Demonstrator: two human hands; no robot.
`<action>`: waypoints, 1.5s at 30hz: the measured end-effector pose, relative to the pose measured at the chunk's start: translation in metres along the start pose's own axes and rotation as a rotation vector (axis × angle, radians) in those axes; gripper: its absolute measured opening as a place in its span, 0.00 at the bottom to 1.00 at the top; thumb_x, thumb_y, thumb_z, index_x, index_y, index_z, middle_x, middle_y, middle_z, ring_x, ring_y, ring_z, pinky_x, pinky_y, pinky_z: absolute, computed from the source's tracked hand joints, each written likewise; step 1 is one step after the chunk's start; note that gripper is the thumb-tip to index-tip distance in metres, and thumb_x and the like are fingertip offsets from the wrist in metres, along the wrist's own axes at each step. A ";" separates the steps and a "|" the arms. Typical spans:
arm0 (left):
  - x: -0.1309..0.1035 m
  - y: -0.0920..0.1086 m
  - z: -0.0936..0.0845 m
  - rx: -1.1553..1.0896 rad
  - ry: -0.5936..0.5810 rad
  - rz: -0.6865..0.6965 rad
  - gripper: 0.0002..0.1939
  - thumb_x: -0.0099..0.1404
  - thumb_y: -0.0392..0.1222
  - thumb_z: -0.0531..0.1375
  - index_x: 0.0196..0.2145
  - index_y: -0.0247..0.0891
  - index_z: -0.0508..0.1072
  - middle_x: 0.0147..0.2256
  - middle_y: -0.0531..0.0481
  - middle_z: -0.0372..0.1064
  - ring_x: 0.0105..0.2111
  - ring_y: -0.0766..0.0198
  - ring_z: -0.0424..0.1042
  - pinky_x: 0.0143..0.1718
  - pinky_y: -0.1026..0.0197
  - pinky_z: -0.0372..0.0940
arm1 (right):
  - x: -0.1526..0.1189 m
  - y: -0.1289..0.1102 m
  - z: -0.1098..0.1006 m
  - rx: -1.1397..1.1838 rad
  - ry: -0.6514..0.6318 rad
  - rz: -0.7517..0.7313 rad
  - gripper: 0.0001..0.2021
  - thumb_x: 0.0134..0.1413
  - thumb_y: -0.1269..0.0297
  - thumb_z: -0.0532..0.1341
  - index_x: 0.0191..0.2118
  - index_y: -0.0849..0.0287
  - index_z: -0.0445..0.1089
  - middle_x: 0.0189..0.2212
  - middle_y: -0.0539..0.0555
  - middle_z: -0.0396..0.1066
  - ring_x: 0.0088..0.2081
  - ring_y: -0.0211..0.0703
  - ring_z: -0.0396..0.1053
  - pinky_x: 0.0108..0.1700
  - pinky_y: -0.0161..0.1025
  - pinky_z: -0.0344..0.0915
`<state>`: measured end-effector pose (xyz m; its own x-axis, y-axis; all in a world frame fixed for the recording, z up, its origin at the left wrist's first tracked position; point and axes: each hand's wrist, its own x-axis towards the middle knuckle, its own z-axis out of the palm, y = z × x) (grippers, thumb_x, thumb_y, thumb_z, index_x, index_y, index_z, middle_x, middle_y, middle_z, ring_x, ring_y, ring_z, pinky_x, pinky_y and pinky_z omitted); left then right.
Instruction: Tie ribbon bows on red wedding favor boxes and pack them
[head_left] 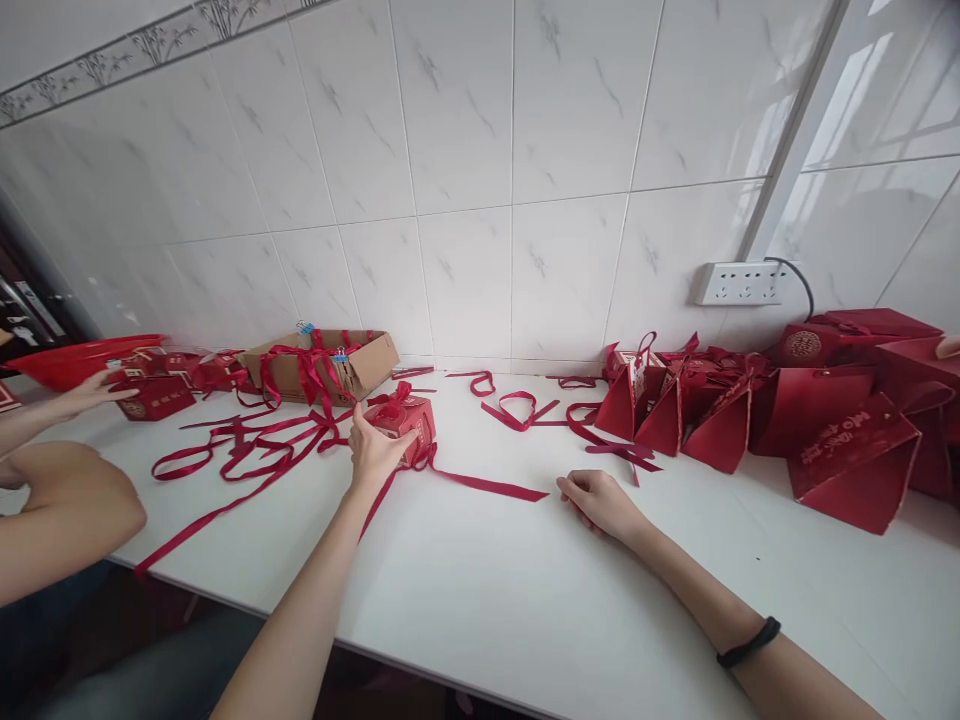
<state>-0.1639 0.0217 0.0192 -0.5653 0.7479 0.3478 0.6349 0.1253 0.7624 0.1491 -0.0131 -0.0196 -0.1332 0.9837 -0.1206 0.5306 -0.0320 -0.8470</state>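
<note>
A small red box [420, 422] with ribbon around it stands on the white table, and my left hand [375, 447] grips it from the left side. One ribbon tail [491, 486] runs from the box to the right and ends near my right hand. My right hand [596, 500] rests on the table with its fingers curled together; whether anything is between the fingertips is hidden. Loose red ribbons [255, 455] lie left of the box, and more ribbon pieces [517, 410] lie behind it to the right.
A cardboard box [375, 362] with ribbons stands behind my left hand. Folded red boxes [720, 420] fill the table's right side below a power strip [739, 284]. At the left, another person's hand [90, 390] touches red boxes [157, 398] near a red basin [64, 365].
</note>
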 end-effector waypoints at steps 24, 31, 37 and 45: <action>-0.132 0.072 0.096 -0.338 -0.732 0.649 0.36 0.58 0.42 0.60 0.61 0.42 0.51 0.60 0.38 0.53 0.60 0.50 0.56 0.60 0.44 0.56 | 0.006 0.006 -0.026 0.827 0.435 -0.039 0.19 0.52 0.51 0.54 0.48 0.51 0.54 0.49 0.54 0.65 0.45 0.46 0.71 0.35 0.40 0.74; -0.067 0.006 0.032 0.427 -0.585 0.496 0.19 0.61 0.48 0.57 0.48 0.40 0.71 0.65 0.39 0.47 0.66 0.40 0.33 0.61 0.31 0.31 | 0.018 0.018 -0.027 0.756 0.377 0.006 0.17 0.52 0.50 0.52 0.45 0.52 0.54 0.54 0.55 0.62 0.47 0.49 0.70 0.30 0.38 0.74; 0.010 -0.031 -0.004 0.486 -0.492 0.328 0.08 0.63 0.37 0.56 0.38 0.38 0.74 0.49 0.38 0.69 0.55 0.45 0.64 0.56 0.42 0.58 | 0.020 0.015 -0.019 0.837 0.341 0.017 0.16 0.54 0.52 0.54 0.46 0.51 0.55 0.52 0.54 0.64 0.47 0.49 0.70 0.30 0.38 0.74; 0.046 0.029 0.025 0.173 -0.417 0.294 0.10 0.66 0.43 0.58 0.39 0.33 0.72 0.41 0.47 0.71 0.42 0.61 0.71 0.47 0.51 0.67 | 0.020 0.013 -0.019 0.897 0.350 0.008 0.14 0.53 0.54 0.56 0.44 0.51 0.57 0.47 0.53 0.67 0.43 0.49 0.71 0.29 0.40 0.73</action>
<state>-0.1586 0.0761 0.0437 -0.1158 0.9586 0.2600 0.8323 -0.0493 0.5521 0.1696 0.0091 -0.0233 0.2020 0.9752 -0.0900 -0.3267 -0.0195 -0.9449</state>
